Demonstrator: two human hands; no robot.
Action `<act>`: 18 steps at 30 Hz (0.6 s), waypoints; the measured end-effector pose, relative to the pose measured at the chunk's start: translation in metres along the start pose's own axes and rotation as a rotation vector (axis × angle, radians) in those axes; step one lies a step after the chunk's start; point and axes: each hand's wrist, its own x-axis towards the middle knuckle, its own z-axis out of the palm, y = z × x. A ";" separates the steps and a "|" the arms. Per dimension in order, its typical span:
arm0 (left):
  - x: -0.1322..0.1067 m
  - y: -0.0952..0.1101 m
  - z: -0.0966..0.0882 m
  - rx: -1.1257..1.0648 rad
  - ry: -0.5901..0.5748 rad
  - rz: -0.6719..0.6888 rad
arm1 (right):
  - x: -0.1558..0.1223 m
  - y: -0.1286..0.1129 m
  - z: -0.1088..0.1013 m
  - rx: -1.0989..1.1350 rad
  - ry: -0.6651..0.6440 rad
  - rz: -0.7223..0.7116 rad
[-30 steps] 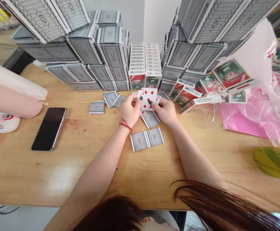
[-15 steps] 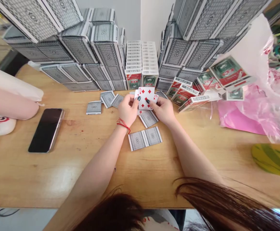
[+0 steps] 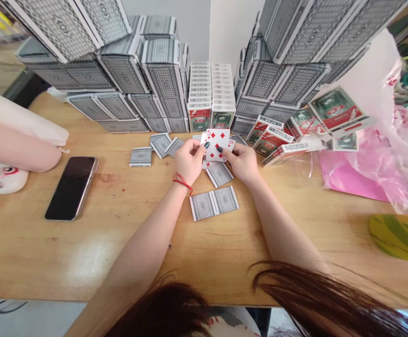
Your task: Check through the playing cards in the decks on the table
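Face-up playing cards (image 3: 218, 141), with a five of diamonds on top, are pinched between my two hands just above the table. My left hand (image 3: 190, 162) is closed on their left edge, thumb on the front. On the right edge, my right hand (image 3: 243, 162) grips them the same way. Other card edges stick out behind the top card. A face-down playing card (image 3: 220, 175) lies right below my hands, and a face-down pair (image 3: 214, 203) sits nearer to me. More face-down cards (image 3: 160, 145) lie left of my left hand.
Tall stacks of patterned card boxes (image 3: 165, 79) stand at the back left, with more stacks (image 3: 269, 79) at the back right. Boxed decks (image 3: 221, 117) line up between them. Loose boxes (image 3: 272, 140) lean at right near pink plastic (image 3: 358, 173). A phone (image 3: 72, 188) and yellow tape roll (image 3: 397, 236) flank my arms.
The whole view has shifted slightly, so everything appears a little further right. Both hands keep the same hold on the cards.
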 end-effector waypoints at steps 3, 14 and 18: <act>0.000 0.000 0.000 0.011 -0.001 0.017 | 0.000 -0.001 0.000 0.003 -0.001 0.003; -0.001 0.000 0.003 -0.003 0.001 -0.012 | 0.000 -0.002 0.000 -0.003 0.017 -0.012; -0.002 0.003 0.002 0.001 0.004 -0.014 | 0.000 -0.002 -0.001 -0.023 0.021 -0.004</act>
